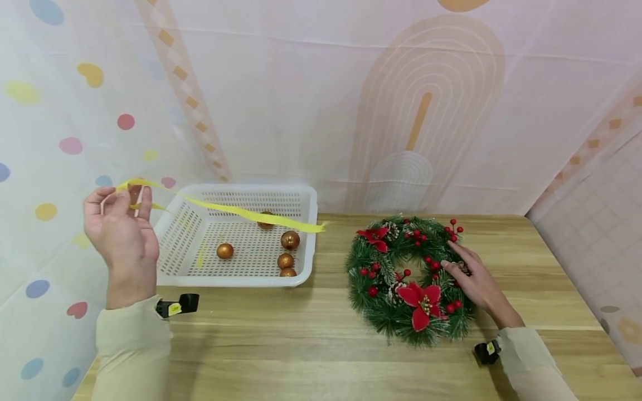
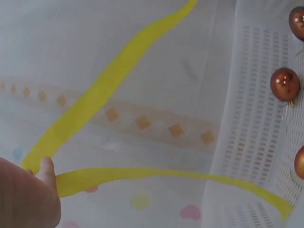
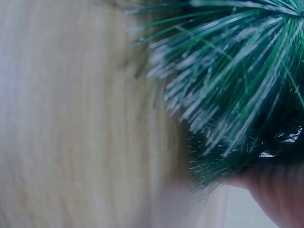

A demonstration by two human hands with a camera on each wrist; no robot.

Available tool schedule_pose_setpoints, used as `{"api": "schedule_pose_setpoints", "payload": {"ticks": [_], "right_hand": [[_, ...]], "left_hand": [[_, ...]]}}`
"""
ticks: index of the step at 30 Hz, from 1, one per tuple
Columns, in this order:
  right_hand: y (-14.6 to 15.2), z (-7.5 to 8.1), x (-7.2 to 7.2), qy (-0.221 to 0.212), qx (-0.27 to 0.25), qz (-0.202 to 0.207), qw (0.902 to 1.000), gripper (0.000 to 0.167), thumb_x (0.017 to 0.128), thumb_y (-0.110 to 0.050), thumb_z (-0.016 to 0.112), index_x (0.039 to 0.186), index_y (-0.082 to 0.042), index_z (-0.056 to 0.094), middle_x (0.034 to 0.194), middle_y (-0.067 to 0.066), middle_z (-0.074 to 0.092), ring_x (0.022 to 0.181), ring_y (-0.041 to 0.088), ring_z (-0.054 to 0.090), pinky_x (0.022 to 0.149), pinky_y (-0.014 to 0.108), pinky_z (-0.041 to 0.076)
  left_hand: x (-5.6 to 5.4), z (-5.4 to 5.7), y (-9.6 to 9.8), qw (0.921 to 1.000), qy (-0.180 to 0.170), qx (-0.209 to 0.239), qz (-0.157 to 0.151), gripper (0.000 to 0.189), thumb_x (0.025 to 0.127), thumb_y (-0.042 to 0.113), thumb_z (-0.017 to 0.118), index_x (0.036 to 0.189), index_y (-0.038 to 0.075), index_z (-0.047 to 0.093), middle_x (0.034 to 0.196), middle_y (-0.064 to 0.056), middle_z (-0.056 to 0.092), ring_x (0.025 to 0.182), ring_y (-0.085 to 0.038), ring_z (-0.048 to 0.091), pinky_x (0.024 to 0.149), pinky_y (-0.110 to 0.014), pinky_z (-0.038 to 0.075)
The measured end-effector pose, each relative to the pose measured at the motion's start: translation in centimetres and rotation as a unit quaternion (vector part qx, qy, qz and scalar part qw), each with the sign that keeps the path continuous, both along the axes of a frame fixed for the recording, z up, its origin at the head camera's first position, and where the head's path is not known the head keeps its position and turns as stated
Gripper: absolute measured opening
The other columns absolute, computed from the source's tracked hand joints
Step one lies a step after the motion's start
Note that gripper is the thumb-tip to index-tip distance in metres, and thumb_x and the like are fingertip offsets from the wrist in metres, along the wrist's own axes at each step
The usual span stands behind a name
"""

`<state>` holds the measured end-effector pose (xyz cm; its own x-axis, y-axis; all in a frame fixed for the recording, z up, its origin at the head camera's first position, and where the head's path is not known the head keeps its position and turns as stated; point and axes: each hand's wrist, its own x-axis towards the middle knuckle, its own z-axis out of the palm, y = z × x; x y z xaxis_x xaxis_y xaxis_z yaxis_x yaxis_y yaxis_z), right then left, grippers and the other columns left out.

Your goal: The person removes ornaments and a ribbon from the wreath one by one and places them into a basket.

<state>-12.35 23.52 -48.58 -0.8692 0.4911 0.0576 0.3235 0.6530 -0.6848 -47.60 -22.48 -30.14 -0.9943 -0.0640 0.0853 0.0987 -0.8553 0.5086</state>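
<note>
My left hand [image 1: 122, 223] is raised at the left, by the near left side of a white basket. It pinches a yellow ribbon [image 1: 251, 213], whose one long tail streams right across the basket while the other hangs down into it; both tails show in the left wrist view, running from the fingers [image 2: 47, 173]. On the table at the right lies a green Christmas wreath [image 1: 371, 295] with red poinsettias, berries and frosted pine cones. My right hand [image 1: 473, 278] rests on its right side with the fingers extended over the greenery. Pine needles hide part of that hand in the right wrist view.
The white perforated basket [image 1: 241, 281] stands on the wooden table [image 1: 281, 345], against the patterned cloth backdrop [image 1: 281, 111]. Several shiny copper ornament balls [image 1: 225, 251] lie in it. Another cloth wall borders the table on the right.
</note>
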Motion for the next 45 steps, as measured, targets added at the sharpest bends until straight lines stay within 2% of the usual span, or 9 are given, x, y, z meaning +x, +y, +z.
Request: {"api": "schedule_pose_setpoints", "payload": {"ticks": [6, 13, 19, 21, 27, 34, 37, 40, 45], "right_hand": [[0.0, 0.0, 0.0, 0.002, -0.001, 0.001, 1.0000, 0.068, 0.104, -0.047, 0.044, 0.159, -0.014, 0.022, 0.158, 0.031, 0.018, 0.139, 0.057, 0.022, 0.100, 0.077, 0.023], [-0.1, 0.2, 0.0, 0.002, 0.000, 0.001, 1.0000, 0.067, 0.104, -0.045, 0.045, 0.159, -0.014, 0.022, 0.158, 0.031, 0.018, 0.139, 0.057, 0.023, 0.100, 0.077, 0.024], [-0.2, -0.1, 0.0, 0.008, 0.001, 0.000, 1.0000, 0.067, 0.104, -0.045, 0.045, 0.158, -0.014, 0.023, 0.158, 0.030, 0.018, 0.139, 0.056, 0.022, 0.100, 0.077, 0.024], [-0.2, -0.1, 0.0, 0.009, 0.000, 0.000, 1.0000, 0.067, 0.104, -0.046, 0.045, 0.159, -0.014, 0.023, 0.158, 0.030, 0.018, 0.139, 0.057, 0.022, 0.101, 0.077, 0.023], [-0.1, -0.1, 0.1, 0.011, -0.001, -0.003, 0.9999, 0.067, 0.104, -0.046, 0.045, 0.159, -0.015, 0.023, 0.158, 0.030, 0.018, 0.139, 0.056, 0.022, 0.100, 0.077, 0.023], [-0.2, -0.1, -0.1, 0.014, -0.001, -0.006, 0.9999, 0.067, 0.103, -0.047, 0.045, 0.158, -0.015, 0.023, 0.158, 0.029, 0.019, 0.140, 0.056, 0.023, 0.100, 0.077, 0.024], [-0.3, 0.0, -0.2, 0.015, -0.004, -0.006, 0.9999, 0.068, 0.103, -0.047, 0.045, 0.159, -0.014, 0.023, 0.158, 0.030, 0.019, 0.139, 0.056, 0.023, 0.100, 0.077, 0.024], [-0.3, 0.0, -0.1, 0.016, -0.007, -0.008, 0.9998, 0.068, 0.103, -0.047, 0.045, 0.159, -0.014, 0.022, 0.158, 0.030, 0.018, 0.140, 0.056, 0.023, 0.101, 0.077, 0.024], [-0.3, 0.0, 0.0, 0.013, -0.007, -0.011, 0.9998, 0.069, 0.103, -0.047, 0.045, 0.159, -0.015, 0.021, 0.159, 0.030, 0.018, 0.140, 0.056, 0.022, 0.101, 0.077, 0.023]], "left_hand": [[-0.8, 0.2, -1.3, 0.9993, -0.029, 0.004, 0.023, 0.015, 0.092, -0.016, 0.054, 0.096, -0.001, 0.052, 0.103, -0.010, 0.052, 0.103, -0.029, 0.063, 0.091, -0.036, 0.055], [-0.3, -0.9, 0.0, 0.9968, -0.018, -0.075, -0.017, 0.014, 0.092, -0.013, 0.058, 0.098, -0.001, 0.053, 0.111, -0.011, 0.051, 0.114, -0.029, 0.062, 0.087, -0.034, 0.056], [0.6, -2.3, 2.2, 0.9798, 0.012, -0.187, -0.069, 0.011, 0.094, -0.008, 0.058, 0.100, 0.001, 0.055, 0.107, -0.009, 0.047, 0.106, -0.022, 0.062, 0.084, -0.030, 0.056], [0.9, -2.7, 2.8, 0.9703, 0.019, -0.227, -0.080, 0.011, 0.095, -0.006, 0.058, 0.101, 0.002, 0.056, 0.106, -0.008, 0.047, 0.104, -0.021, 0.061, 0.083, -0.030, 0.057], [1.4, -3.8, 4.0, 0.9285, 0.041, -0.353, -0.108, 0.011, 0.098, 0.005, 0.059, 0.108, 0.008, 0.057, 0.107, -0.004, 0.050, 0.104, -0.016, 0.062, 0.080, -0.026, 0.057], [1.7, -4.8, 4.7, 0.8938, 0.065, -0.417, -0.151, 0.015, 0.099, 0.002, 0.055, 0.110, 0.013, 0.058, 0.101, -0.003, 0.051, 0.103, -0.014, 0.062, 0.078, -0.025, 0.057], [1.7, -5.3, 4.8, 0.8716, 0.076, -0.452, -0.174, 0.016, 0.100, 0.004, 0.054, 0.113, 0.013, 0.057, 0.105, -0.001, 0.054, 0.101, -0.011, 0.063, 0.078, -0.024, 0.057], [1.8, -5.6, 4.9, 0.8318, 0.092, -0.514, -0.187, 0.021, 0.102, 0.010, 0.054, 0.123, 0.009, 0.055, 0.113, -0.002, 0.056, 0.101, -0.009, 0.062, 0.080, -0.025, 0.057], [2.0, -6.2, 5.0, 0.7410, 0.139, -0.629, -0.190, 0.040, 0.104, 0.019, 0.050, 0.141, 0.005, 0.047, 0.131, -0.014, 0.051, 0.115, -0.023, 0.056, 0.083, -0.028, 0.057]]}}
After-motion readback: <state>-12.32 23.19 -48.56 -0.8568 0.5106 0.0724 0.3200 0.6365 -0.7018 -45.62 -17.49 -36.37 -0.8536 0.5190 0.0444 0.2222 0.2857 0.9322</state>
